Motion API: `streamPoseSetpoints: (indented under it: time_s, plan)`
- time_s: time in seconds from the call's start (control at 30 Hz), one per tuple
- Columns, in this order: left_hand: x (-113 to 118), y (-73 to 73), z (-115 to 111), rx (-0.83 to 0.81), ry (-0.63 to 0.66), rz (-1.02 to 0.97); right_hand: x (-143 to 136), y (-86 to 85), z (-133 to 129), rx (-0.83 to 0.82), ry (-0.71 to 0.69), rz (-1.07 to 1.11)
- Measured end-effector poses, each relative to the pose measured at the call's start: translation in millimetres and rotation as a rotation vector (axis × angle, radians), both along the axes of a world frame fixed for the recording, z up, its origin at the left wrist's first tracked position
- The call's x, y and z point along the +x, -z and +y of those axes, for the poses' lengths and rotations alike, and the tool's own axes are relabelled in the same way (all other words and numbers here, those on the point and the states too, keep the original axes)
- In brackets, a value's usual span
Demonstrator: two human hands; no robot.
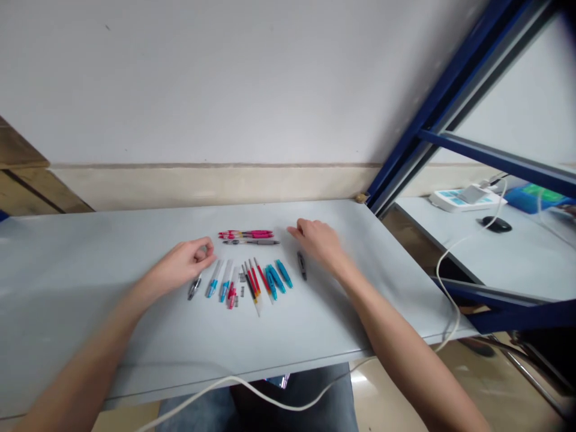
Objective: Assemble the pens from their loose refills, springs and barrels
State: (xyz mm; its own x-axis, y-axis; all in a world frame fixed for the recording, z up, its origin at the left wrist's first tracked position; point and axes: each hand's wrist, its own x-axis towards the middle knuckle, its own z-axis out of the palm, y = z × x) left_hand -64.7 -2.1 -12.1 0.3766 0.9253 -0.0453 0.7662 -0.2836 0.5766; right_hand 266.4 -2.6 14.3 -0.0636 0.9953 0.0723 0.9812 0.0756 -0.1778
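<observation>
My left hand (186, 261) hovers at the left end of a row of pen parts, fingers curled and thumb near the index finger; what they hold, if anything, is hidden. Just below it lies a clear pen barrel with a dark clip (194, 288). On the other side, my right hand (318, 241) is closed, knuckles up, its hold also hidden. A black pen grip section (302, 266) lies beside its wrist. Between my hands lie two pink pens (245, 233) and a grey pen (252, 242), apparently assembled.
Nearer me lie blue-clipped clear barrels (226, 282), a pink-clipped barrel (232, 295), small springs (242, 291), several ink refills (254, 279) and blue grip sections (276, 279). A white cable (270, 403) crosses the table's front edge. A blue frame (405, 120) borders the right side.
</observation>
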Motion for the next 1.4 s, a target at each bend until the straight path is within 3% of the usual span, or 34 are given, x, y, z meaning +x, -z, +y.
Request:
streamPoseSetpoints:
  time_s: [0.13, 0.27, 0.47, 0.63, 0.83, 1.07, 1.27, 1.4]
  plan:
    - [7, -6.1, 2, -0.006, 0.013, 0.046, 8, -13.4, -7, -0.272, -0.087, 0.009]
    - [30, -18.1, 12, 0.191, 0.017, 0.096, -4, -17.0, -17, -0.352, -0.144, 0.146]
    - [57, -12.2, 28, 0.467, 0.248, -0.030, -22, -1.3, -15, -0.097, -0.221, 0.281]
    - [55, 0.3, 22, 0.626, 0.298, 0.134, -33, 22.8, -3, 0.106, -0.345, 0.427]
    - [52, 3.7, 19, 0.645, 0.314, 0.146, -36, 38.2, 12, 0.101, -0.404, 0.579]
    - [51, 4.4, 21, 0.697, 0.297, 0.150, -37, 35.6, 12, 0.209, -0.376, 0.756]
    - [59, 1.2, 16, 0.734, 0.243, 0.118, -44, 29.8, 3, 0.013, -0.322, 0.835]
    - [64, 4.9, 15, 0.652, 0.203, 0.101, -47, 31.5, 1, 0.034, -0.357, 0.775]
